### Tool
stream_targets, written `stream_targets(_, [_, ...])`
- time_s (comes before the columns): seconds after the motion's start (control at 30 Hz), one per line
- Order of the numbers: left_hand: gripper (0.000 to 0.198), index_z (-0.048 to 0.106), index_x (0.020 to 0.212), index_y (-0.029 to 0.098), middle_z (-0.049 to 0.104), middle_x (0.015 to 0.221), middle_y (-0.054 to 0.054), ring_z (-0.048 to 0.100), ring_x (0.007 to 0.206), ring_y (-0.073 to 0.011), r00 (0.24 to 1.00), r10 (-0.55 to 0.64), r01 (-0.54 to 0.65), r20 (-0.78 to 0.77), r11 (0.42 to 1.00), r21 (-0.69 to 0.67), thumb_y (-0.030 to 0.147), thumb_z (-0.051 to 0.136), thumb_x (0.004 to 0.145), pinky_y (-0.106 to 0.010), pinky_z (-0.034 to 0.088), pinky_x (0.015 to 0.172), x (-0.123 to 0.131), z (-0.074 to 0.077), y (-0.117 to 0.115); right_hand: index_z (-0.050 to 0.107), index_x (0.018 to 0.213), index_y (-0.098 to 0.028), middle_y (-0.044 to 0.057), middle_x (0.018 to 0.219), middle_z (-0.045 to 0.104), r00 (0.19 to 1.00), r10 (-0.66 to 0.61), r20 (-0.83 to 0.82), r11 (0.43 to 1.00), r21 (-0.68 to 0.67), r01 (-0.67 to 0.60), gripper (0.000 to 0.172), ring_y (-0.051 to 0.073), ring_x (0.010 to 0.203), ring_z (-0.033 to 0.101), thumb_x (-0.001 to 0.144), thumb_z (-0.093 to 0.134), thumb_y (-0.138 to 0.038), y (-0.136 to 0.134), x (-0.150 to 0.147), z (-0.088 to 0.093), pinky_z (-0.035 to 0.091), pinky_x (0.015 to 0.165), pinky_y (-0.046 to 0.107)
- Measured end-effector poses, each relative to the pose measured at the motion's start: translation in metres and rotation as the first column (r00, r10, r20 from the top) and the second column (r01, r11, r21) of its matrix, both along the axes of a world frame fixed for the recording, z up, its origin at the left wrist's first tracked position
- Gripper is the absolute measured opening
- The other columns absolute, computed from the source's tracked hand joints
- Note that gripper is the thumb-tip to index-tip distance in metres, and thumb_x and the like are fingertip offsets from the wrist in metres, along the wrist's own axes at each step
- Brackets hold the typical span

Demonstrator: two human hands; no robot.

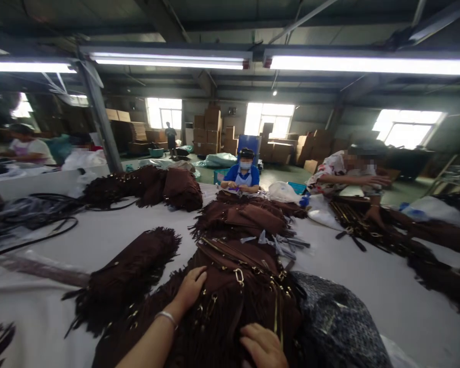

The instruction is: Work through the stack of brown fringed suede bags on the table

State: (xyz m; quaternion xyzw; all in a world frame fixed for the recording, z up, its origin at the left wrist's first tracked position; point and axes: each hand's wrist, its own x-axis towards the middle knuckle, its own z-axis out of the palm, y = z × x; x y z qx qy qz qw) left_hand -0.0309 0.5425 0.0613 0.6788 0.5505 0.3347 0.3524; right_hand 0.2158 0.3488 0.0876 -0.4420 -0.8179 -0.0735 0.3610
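A large heap of dark brown fringed bags, with gold clasps and zips, lies in front of me on a white table. My left hand rests on the heap's left part, its fingers reaching forward over the brown material. Near the bottom edge, my right hand lies on the fringe with its fingers loosely spread. Neither hand shows an object gripped in it. A gold oval ring lies on the heap between and beyond the hands. To the left is a separate fringed brown bundle.
Dark speckled fabric lies right of the heap. Across the white table, one person sits in blue; another leans over brown bags at the right. Black straps and more brown bundles lie at the left and back.
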Motion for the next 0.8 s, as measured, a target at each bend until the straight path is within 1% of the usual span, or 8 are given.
stream_targets(0.07, [0.051, 0.065, 0.118, 0.011, 0.063, 0.124, -0.014, 0.053, 0.12, -0.0245, 1.0, 0.006, -0.006, 0.004, 1.0, 0.003, 0.044, 0.047, 0.083, -0.038, 0.033, 0.109, 0.0, -0.002, -0.001, 0.066, 0.104, -0.024, 0.004, 0.101, 0.075, 0.999, -0.005, 0.033, 0.998, 0.061, 0.003, 0.027, 0.022, 0.092, 0.071, 0.078, 0.06, -0.024, 0.003, 0.003, -0.005, 0.056, 0.078, 0.03])
stream_targets(0.17, [0.047, 0.065, 0.118, 0.013, 0.063, 0.124, -0.013, 0.053, 0.119, -0.0229, 1.0, 0.004, -0.004, 0.003, 1.0, 0.01, 0.042, 0.048, 0.084, -0.035, 0.033, 0.108, -0.001, -0.005, -0.003, 0.066, 0.105, -0.023, 0.006, 0.104, 0.074, 0.997, -0.053, 0.064, 0.998, 0.046, 0.05, 0.03, 0.023, 0.095, 0.07, 0.075, 0.058, -0.019, 0.0, 0.003, -0.001, 0.056, 0.08, 0.032])
stream_targets(0.27, [0.046, 0.065, 0.118, 0.013, 0.063, 0.124, -0.013, 0.053, 0.119, -0.0217, 1.0, 0.021, -0.021, -0.011, 1.0, 0.005, 0.04, 0.048, 0.085, -0.032, 0.034, 0.107, 0.0, -0.006, -0.005, 0.067, 0.106, -0.022, 0.006, 0.106, 0.074, 0.993, -0.035, 0.114, 0.999, 0.04, 0.03, 0.031, 0.023, 0.097, 0.069, 0.076, 0.059, -0.021, -0.005, 0.003, 0.002, 0.056, 0.081, 0.032])
stream_targets(0.4, [0.05, 0.061, 0.121, 0.006, 0.059, 0.127, -0.018, 0.05, 0.122, -0.0225, 0.984, 0.166, -0.168, -0.068, 0.985, -0.027, 0.037, 0.047, 0.085, -0.029, 0.032, 0.107, -0.001, -0.012, -0.003, 0.067, 0.106, -0.02, 0.007, 0.106, 0.073, 0.994, -0.043, 0.099, 0.998, 0.051, 0.038, 0.031, 0.024, 0.098, 0.069, 0.075, 0.062, -0.022, -0.004, 0.003, -0.003, 0.056, 0.081, 0.033])
stream_targets(0.5, [0.053, 0.058, 0.12, -0.001, 0.057, 0.127, -0.025, 0.048, 0.124, -0.0273, 0.947, 0.295, -0.305, -0.13, 0.95, -0.07, 0.036, 0.045, 0.085, -0.033, 0.031, 0.107, -0.006, -0.018, 0.0, 0.066, 0.106, -0.02, 0.007, 0.105, 0.073, 0.996, -0.035, 0.078, 0.998, 0.059, 0.03, 0.031, 0.023, 0.097, 0.069, 0.075, 0.062, -0.022, -0.004, 0.003, -0.003, 0.056, 0.08, 0.032])
stream_targets(0.57, [0.053, 0.058, 0.119, -0.002, 0.057, 0.126, -0.027, 0.049, 0.123, -0.0304, 0.93, 0.328, -0.346, -0.165, 0.933, -0.095, 0.036, 0.044, 0.085, -0.037, 0.032, 0.106, -0.008, -0.02, 0.002, 0.066, 0.106, -0.021, 0.006, 0.105, 0.073, 0.997, -0.036, 0.069, 0.999, 0.037, 0.033, 0.031, 0.022, 0.098, 0.068, 0.075, 0.061, -0.021, -0.005, 0.002, 0.003, 0.054, 0.082, 0.032])
stream_targets(0.7, [0.052, 0.062, 0.111, 0.001, 0.06, 0.123, -0.026, 0.051, 0.121, -0.0325, 0.939, 0.271, -0.3, -0.211, 0.946, -0.12, 0.039, 0.043, 0.081, -0.04, 0.033, 0.105, -0.011, -0.018, 0.008, 0.065, 0.103, -0.022, 0.005, 0.105, 0.073, 0.999, -0.051, 0.014, 0.999, -0.02, 0.051, 0.026, 0.022, 0.098, 0.067, 0.079, 0.058, -0.026, -0.004, -0.001, 0.016, 0.052, 0.084, 0.032])
stream_targets(0.8, [0.048, 0.065, 0.102, 0.007, 0.064, 0.118, -0.021, 0.054, 0.119, -0.0313, 0.947, 0.202, -0.238, -0.25, 0.963, -0.126, 0.041, 0.04, 0.079, -0.039, 0.035, 0.105, -0.013, -0.018, 0.016, 0.065, 0.099, -0.022, 0.003, 0.1, 0.074, 0.999, -0.034, -0.035, 0.999, -0.005, 0.034, 0.026, 0.02, 0.092, 0.068, 0.085, 0.053, -0.04, 0.004, -0.005, 0.014, 0.052, 0.077, 0.03])
